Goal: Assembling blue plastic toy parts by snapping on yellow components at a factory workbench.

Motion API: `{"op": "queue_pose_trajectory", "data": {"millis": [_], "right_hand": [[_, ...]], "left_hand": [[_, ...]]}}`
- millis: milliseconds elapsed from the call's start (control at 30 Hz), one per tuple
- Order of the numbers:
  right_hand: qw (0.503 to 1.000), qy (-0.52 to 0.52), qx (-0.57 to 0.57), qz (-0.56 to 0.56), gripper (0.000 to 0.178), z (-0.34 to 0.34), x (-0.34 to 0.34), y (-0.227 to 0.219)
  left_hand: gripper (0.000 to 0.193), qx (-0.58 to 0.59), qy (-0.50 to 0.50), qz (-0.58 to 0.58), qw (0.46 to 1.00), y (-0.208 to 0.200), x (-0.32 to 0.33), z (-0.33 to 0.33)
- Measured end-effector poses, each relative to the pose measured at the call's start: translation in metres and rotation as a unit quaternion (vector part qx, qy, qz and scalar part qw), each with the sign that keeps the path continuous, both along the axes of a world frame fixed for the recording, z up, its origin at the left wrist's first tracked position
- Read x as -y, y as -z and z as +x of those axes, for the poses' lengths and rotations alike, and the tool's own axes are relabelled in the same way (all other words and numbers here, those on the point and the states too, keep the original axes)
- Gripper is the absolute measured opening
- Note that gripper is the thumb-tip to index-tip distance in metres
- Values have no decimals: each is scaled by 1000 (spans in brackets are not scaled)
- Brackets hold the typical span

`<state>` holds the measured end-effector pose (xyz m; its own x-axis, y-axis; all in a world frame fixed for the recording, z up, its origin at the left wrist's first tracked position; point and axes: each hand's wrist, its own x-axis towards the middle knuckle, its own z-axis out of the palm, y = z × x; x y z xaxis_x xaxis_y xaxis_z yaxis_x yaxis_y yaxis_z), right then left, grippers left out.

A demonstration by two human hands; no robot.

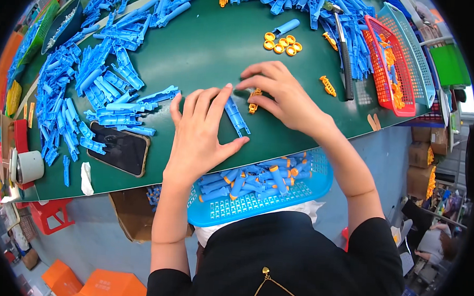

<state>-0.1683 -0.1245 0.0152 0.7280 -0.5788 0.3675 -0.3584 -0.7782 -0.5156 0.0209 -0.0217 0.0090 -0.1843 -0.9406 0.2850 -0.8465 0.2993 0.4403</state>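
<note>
Head view. Left hand (199, 138), one: palm down, grip wide, thumb parted from fingers. Blue half-shell (236, 117), one: on the green desk (215, 46), between the hands. Right hand (289, 100), one: curled by a small orange piece (254, 102); whether its grip closes on it, cannot tell. Beyond: orange rings (283, 42), clustered; hammer (346, 63), black-handled. Leftward: heaped blue shells (64, 98); phone (121, 149). Below desk edge: blue basket (255, 210), orange-ended tubes (279, 180) inside.
</note>
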Motion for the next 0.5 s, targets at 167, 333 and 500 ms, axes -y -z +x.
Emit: {"op": "queue_pose_trajectory", "data": {"millis": [167, 333, 500], "right_hand": [[992, 98, 15, 82, 12, -12, -8, -2], [998, 39, 37, 27, 13, -16, -14, -1], [998, 10, -3, -58, 14, -12, -16, 1]], "left_hand": [[77, 43, -32, -10, 999, -9, -7, 2], [46, 118, -71, -45, 989, -6, -25, 9], [36, 132, -120, -73, 981, -5, -35, -4]]}}
